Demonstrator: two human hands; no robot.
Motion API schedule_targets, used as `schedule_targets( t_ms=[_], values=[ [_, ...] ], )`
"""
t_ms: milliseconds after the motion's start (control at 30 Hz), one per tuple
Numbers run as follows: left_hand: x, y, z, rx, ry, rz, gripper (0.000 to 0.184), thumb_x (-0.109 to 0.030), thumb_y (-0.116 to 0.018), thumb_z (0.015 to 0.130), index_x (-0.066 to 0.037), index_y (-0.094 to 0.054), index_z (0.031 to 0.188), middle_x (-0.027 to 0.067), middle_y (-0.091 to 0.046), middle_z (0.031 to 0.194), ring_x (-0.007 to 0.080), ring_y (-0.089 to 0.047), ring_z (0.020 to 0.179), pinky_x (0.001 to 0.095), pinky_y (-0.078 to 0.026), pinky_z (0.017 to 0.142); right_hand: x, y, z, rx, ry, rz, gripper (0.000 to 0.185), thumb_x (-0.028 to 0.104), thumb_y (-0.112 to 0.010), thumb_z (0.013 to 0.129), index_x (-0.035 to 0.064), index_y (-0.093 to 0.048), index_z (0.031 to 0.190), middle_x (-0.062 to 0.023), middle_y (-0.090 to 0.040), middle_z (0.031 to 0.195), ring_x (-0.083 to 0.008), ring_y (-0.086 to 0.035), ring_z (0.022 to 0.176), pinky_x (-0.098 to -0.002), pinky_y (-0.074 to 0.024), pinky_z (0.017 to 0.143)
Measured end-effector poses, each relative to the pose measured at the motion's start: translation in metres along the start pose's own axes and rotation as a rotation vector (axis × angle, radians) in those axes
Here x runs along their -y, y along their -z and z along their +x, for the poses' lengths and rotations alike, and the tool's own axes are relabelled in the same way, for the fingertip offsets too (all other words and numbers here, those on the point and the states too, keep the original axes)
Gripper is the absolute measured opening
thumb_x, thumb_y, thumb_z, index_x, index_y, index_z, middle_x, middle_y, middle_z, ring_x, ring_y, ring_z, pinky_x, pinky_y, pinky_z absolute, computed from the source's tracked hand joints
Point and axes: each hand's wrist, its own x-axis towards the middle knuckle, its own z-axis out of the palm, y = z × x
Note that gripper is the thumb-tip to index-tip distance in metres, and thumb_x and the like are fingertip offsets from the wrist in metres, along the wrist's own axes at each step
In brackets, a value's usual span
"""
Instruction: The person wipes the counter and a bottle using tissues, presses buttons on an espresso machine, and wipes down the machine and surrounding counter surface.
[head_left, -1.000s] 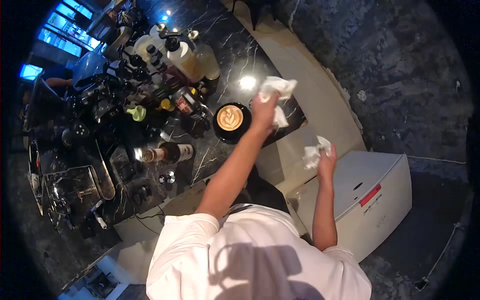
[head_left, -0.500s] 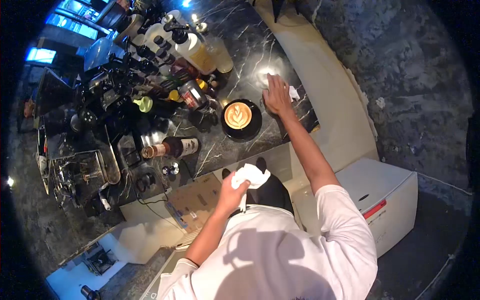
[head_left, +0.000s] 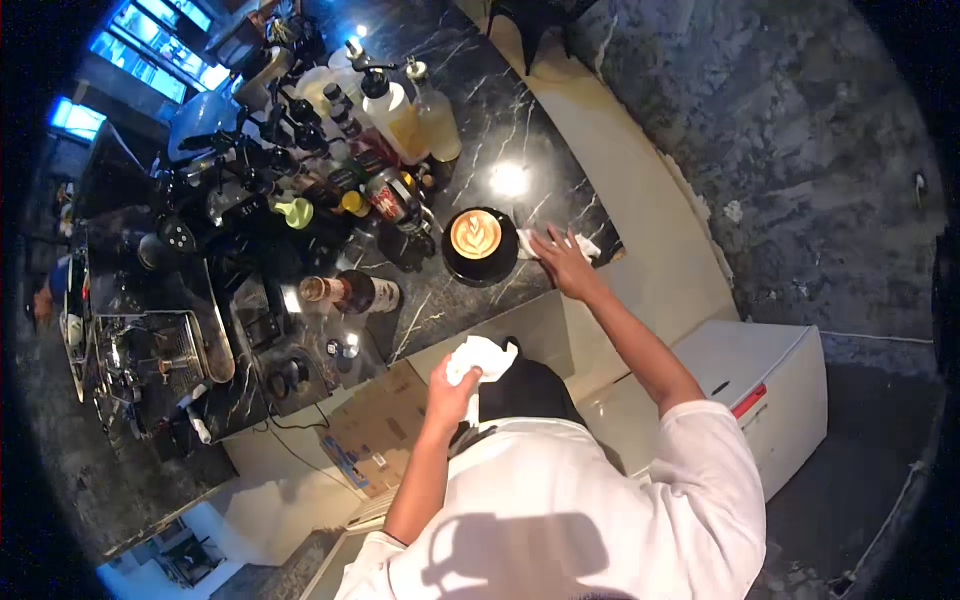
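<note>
Close to my waist, my left hand [head_left: 455,395] is closed on a crumpled white tissue [head_left: 482,358]. My right hand [head_left: 567,264] lies with its fingers spread over a second white tissue [head_left: 587,247] on the dark marbled counter [head_left: 425,312], near its edge. Just left of that hand stands a cup of coffee with leaf-patterned foam [head_left: 476,234] on a black saucer [head_left: 482,272]. Part of the second tissue shows from under my right fingers, beside the saucer.
Pump bottles [head_left: 398,122] and other bottles crowd the counter's back left. A brown labelled bottle [head_left: 355,292] is left of the cup. At the far left is a metal rack [head_left: 165,350]. A white box [head_left: 775,400] stands at the right, below counter height.
My right hand went from beside the box onto the counter, then slid nearer the front edge, over the tissue. My left hand drew back from the counter towards my waist, still with a tissue.
</note>
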Motion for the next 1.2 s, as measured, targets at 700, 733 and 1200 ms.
schedule_targets(
  t_ms=[700,733,1200],
  values=[
    [-0.002,-0.037,-0.019,-0.457,-0.05,-0.15,0.033,-0.007,-0.067,0.084,0.004,-0.063,0.114,0.0109,-0.07,0.1,0.0163,-0.064,0.087,0.0254,-0.05,0.081,-0.091,0.003,0.191,-0.306,-0.559,0.565,0.032,0.035,-0.053,0.096,0.0032,-0.058,0.094,-0.0223,-0.062,0.084,-0.04,-0.06,0.076,-0.0486,-0.0463,0.069],
    [-0.005,-0.048,-0.013,-0.473,-0.045,-0.158,0.033,-0.007,-0.067,0.084,0.004,-0.063,0.114,0.0109,-0.07,0.1,0.0163,-0.064,0.087,0.0254,-0.05,0.081,-0.091,-0.003,0.187,-0.242,-0.364,0.525,0.03,0.032,-0.053,0.096,0.0022,-0.059,0.094,-0.0209,-0.062,0.085,-0.0389,-0.059,0.077,-0.0476,-0.0464,0.069],
    [-0.03,-0.146,0.045,-0.546,-0.043,-0.332,0.028,-0.006,-0.064,0.086,0.002,-0.064,0.113,0.0083,-0.069,0.097,0.0152,-0.061,0.085,0.0242,-0.048,0.08,-0.038,0.037,0.015,0.087,0.247,0.555,0.028,0.002,-0.057,0.082,0.0051,-0.07,0.106,-0.0088,-0.059,0.095,-0.0302,-0.056,0.081,-0.0371,-0.0452,0.071]
  ],
)
